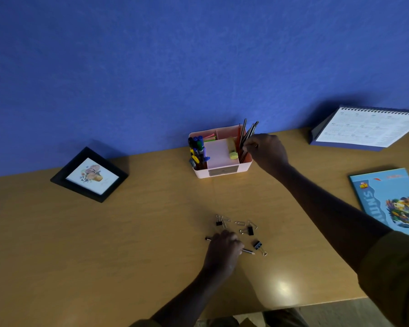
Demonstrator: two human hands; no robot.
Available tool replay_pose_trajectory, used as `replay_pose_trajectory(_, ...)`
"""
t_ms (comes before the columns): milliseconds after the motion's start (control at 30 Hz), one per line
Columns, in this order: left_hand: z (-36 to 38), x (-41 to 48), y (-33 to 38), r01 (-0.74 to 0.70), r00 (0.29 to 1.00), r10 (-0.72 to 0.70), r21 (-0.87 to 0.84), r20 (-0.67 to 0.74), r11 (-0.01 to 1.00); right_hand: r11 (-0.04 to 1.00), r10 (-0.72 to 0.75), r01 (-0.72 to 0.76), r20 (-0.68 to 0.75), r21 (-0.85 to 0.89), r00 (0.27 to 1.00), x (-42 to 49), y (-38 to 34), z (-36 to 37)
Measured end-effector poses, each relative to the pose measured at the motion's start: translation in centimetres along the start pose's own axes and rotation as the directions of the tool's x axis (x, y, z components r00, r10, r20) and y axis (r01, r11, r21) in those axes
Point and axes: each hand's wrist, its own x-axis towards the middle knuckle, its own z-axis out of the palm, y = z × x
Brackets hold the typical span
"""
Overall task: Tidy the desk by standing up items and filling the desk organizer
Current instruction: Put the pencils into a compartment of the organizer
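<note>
a: start at your right hand (267,149); its fingertips (249,146) are curled in and pinch the pencil bundle (246,135) about midway up the shafts; the bundle sits between thumb and fingers, in the right-hand compartment of the organizer (222,172).

b: those pencils stand near upright for you; their long axis leans a little to the right, and the upper ends fan out above the rim; which ends are the points, you can't tell from here.

a: your left hand (222,249) is knuckles-up on the desk (104,244), fingers curled down around the loose pencil (248,251); its middle is hidden under the hand, with both ends poking out.

b: that one lies flat; its long axis runs from far-left to near-right across you, and the sharpened point aims right, just beside a binder clip (257,244).

a: just beyond your knuckles lie more binder clips (250,230) and some paper clips (240,223), scattered.

b: further out, the organizer stands by the blue wall (151,67); markers (197,142) fill its left compartment, with sticky notes (209,138) at the back; a picture frame (90,175) is well to your left, a desk calendar (368,128) and a book (392,201) to your right.
</note>
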Motion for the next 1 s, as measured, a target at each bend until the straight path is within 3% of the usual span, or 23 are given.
replay_pose_trajectory(233, 0.2, 0.3, -0.2, -0.006, 1.0, 0.006, 0.005, -0.005, 1.0, 1.0, -0.009, 0.009, -0.011, -0.004, 1.0, -0.2, 0.7, 0.6)
replay_pose_trajectory(500, -1.3, 0.7, -0.7, 0.012, 0.988, -0.027, -0.1, -0.153, 0.995, 0.988, -0.118, 0.128, -0.107, 0.087, 0.987, -2.1, 1.0, -0.9)
replay_pose_trajectory(667, -5.1, 1.9, -0.8, 0.108, 0.908, -0.249, -0.387, -0.338, 0.916, 0.967, -0.186, 0.181, 0.011, 0.178, 0.982, -5.0, 0.7, -0.9)
replay_pose_trajectory(767, -7.5, 2.9, -0.8, 0.08, 0.841, -0.363, -0.571, -0.401, 0.817, 0.958, -0.118, 0.085, 0.108, 0.275, 0.987, -6.4, 0.6, -0.9)
replay_pose_trajectory(900, -9.8, 4.4, -0.9, 0.043, 0.78, -0.448, -0.676, -0.437, 0.735, 0.921, -0.068, -0.05, 0.285, 0.387, 0.956, -7.8, -0.6, -0.9)
replay_pose_trajectory(1000, -10.8, 5.1, -0.6, 0.046, 0.755, -0.502, -0.729, -0.421, 0.683, 0.905, -0.019, -0.117, 0.313, 0.409, 0.949, -8.2, -1.5, -1.1)
